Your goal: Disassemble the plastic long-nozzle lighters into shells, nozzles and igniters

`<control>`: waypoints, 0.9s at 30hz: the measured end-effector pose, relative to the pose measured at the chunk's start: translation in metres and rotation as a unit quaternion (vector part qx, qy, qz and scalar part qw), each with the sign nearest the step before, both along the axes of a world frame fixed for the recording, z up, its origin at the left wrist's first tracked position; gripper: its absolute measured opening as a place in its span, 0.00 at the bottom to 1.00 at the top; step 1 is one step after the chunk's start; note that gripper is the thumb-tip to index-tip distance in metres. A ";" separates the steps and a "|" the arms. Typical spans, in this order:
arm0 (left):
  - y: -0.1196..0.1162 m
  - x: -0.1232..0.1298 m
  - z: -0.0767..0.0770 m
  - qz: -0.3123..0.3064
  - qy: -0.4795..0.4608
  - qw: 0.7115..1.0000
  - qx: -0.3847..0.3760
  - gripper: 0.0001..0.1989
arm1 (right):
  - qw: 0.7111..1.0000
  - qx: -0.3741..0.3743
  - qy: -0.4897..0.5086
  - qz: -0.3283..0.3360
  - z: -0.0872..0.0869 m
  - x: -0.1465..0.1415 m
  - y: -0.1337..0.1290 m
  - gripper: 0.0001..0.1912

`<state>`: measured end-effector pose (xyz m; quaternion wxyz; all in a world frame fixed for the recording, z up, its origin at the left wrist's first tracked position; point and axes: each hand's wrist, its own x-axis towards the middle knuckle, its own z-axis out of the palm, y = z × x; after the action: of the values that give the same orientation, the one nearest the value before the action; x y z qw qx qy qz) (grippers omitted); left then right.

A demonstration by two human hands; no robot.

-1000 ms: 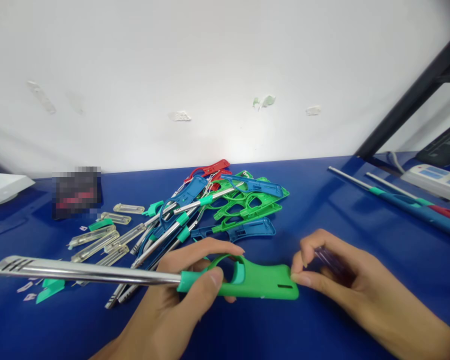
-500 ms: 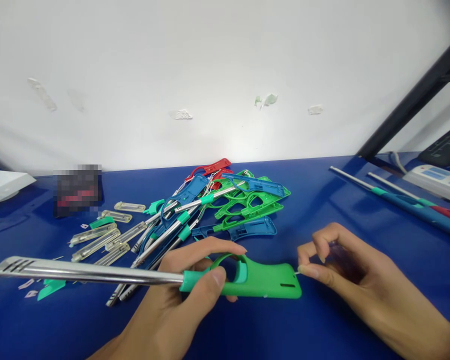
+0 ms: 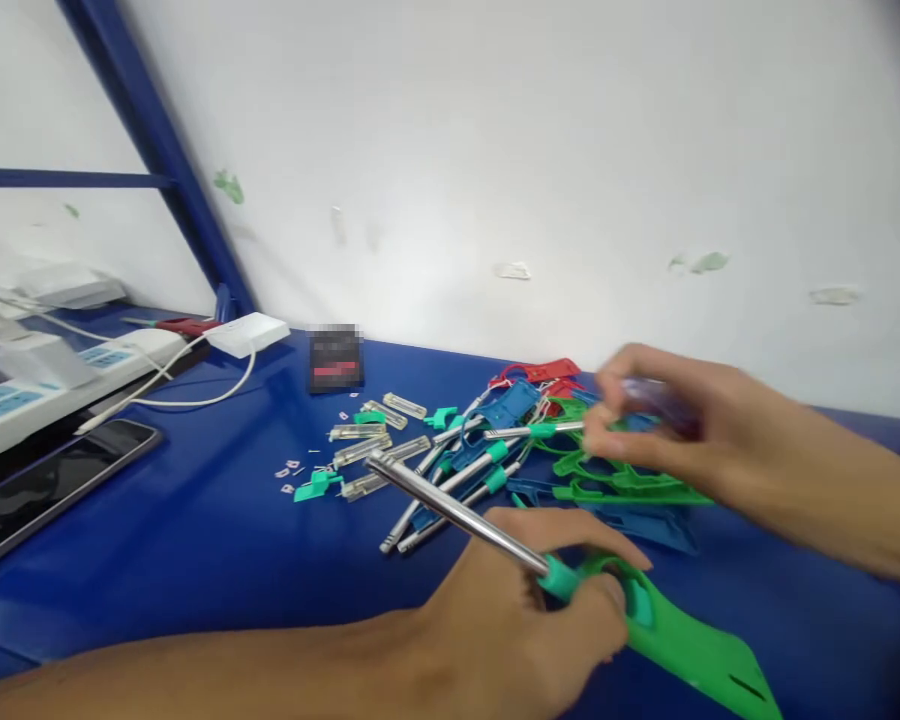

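Observation:
My left hand [image 3: 540, 620] is wrapped round a green lighter [image 3: 705, 645] with a long silver tube, which points up and to the left. My right hand [image 3: 660, 420] is raised above the right part of the pile, its thumb and index finger pinched. A purplish, see-through object, blurred, lies inside the curled fingers of that hand. Beneath and behind the hands is a pile of silver tubes [image 3: 469, 475] with green [image 3: 615, 480], blue [image 3: 514, 403] and red casings [image 3: 562, 370]. Several clear fuel tanks [image 3: 364, 450] lie left of the pile.
Small teal pieces [image 3: 316, 487] and pink bits lie on the blue table [image 3: 217, 540]. A dark box [image 3: 336, 358] stands behind them. At the left are a phone [image 3: 60, 490], a power strip [image 3: 150, 350] and a white adapter [image 3: 247, 333] with cables. A white wall rises behind.
The view has turned left. My right hand has moved away from the lighter's end to above the pile. The lighter in my left hand now tilts, its green end lower right.

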<state>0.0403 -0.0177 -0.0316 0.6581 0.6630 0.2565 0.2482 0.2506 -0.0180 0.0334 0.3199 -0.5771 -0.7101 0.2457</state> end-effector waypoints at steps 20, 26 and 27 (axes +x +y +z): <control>-0.002 -0.002 -0.008 -0.007 -0.058 0.998 0.021 0.20 | 0.956 -0.093 -0.053 0.274 -0.022 -0.178 0.128 0.14; 0.003 -0.004 -0.007 -0.040 -0.051 0.996 0.062 0.19 | 0.983 -0.035 -0.016 0.182 0.012 -0.142 0.099 0.11; 0.003 -0.004 -0.006 -0.039 -0.048 0.996 0.062 0.19 | 0.988 -0.022 -0.011 0.153 0.017 -0.130 0.091 0.11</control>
<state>0.0359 -0.0142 -0.0378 0.6366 0.6992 0.1825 0.2693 0.1208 0.0728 0.0502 0.2575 -0.4718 -0.7877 0.3010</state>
